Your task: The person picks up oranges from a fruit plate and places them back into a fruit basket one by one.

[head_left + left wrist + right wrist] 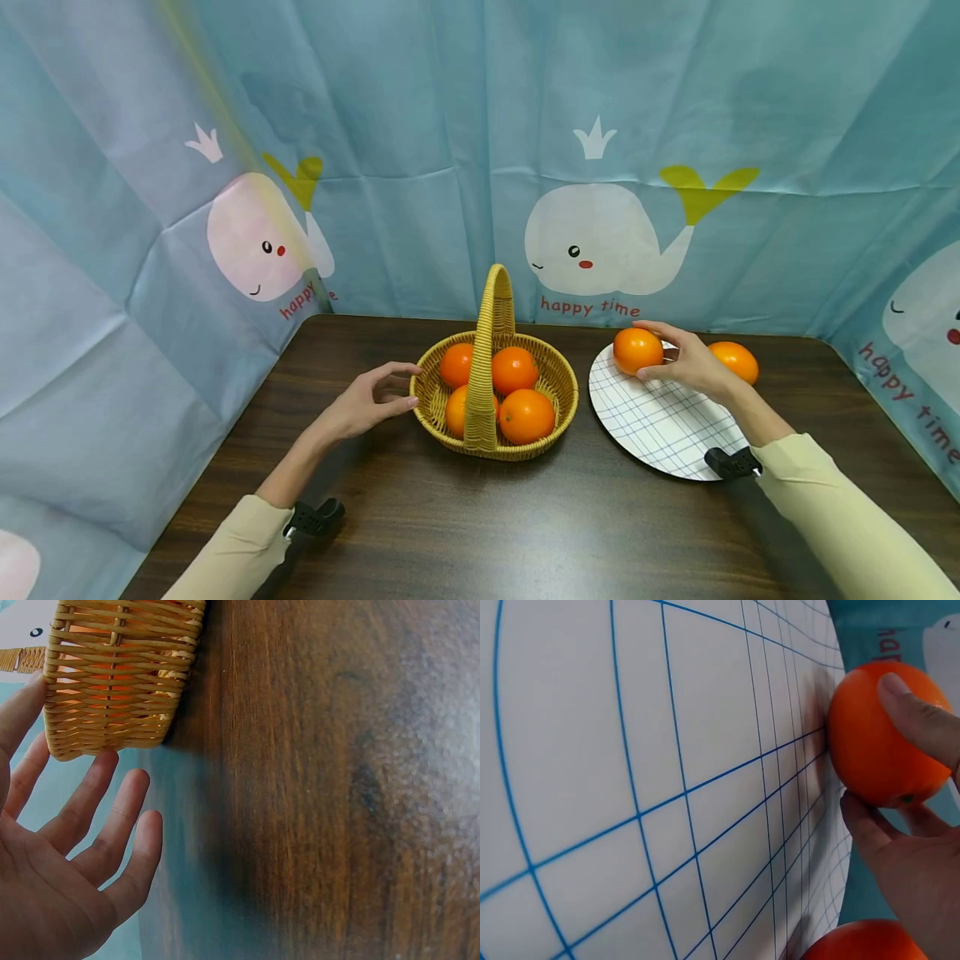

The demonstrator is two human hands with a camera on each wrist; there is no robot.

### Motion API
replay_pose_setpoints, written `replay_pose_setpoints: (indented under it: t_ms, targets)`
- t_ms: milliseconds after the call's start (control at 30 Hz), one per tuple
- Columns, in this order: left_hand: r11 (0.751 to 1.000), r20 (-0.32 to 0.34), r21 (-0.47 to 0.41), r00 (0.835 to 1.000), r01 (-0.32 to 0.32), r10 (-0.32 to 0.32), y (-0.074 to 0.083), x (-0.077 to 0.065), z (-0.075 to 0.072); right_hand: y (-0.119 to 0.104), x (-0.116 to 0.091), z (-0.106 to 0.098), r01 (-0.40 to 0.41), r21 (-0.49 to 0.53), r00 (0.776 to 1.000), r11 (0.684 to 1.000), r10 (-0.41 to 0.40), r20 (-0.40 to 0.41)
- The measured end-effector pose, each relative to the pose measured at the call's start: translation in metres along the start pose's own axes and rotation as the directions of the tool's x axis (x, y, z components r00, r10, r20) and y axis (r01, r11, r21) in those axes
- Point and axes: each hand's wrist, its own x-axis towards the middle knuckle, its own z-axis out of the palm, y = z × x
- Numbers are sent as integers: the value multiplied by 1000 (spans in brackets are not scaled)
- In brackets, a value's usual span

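My right hand (690, 362) pinches an orange (636, 351) between thumb and fingers at the far left part of a round white plate (660, 425) with a blue grid. From close up, that orange (877, 742) sits right at the plate's surface, the thumb across it. Another orange (735, 362) lies at the plate's far right, partly hidden behind my right hand. My left hand (371, 400) has its fingers spread at the left end of a yellow wicker basket (517, 452), fingertips against its woven side. Several oranges (527, 417) lie inside, partly covered by the upright handle.
Everything stands on a dark wooden table (480, 533). A blue curtain (420, 225) printed with whales hangs right behind the table's far edge and along both sides. The basket's tall arched handle (495, 333) rises well above its rim.
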Motion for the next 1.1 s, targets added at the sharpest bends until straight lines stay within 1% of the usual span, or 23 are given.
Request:
replay_pose_setpoints:
  t_ms: [300, 533, 700, 900, 1100]
  targets:
    - [1000, -2, -3, 1000, 0, 0, -1, 1, 0, 0, -1, 2, -6, 38, 1000, 999, 7, -3]
    - [1000, -1, -6, 1000, 2, -2, -1, 1, 0, -4, 1, 3, 21, 28, 1000, 999, -20, -12]
    - [1000, 1, -5, 1000, 3, -3, 0, 0, 0, -11, 4, 4, 29, 33, 1000, 999, -29, -5]
    - [1000, 7, -15, 1000, -3, 3, 2, 0, 1, -22, 7, 7, 66, 29, 998, 997, -66, 1]
    - [1000, -1, 2, 1000, -11, 11, 2, 0, 1, -35, 11, 11, 91, 58, 996, 994, -92, 13]
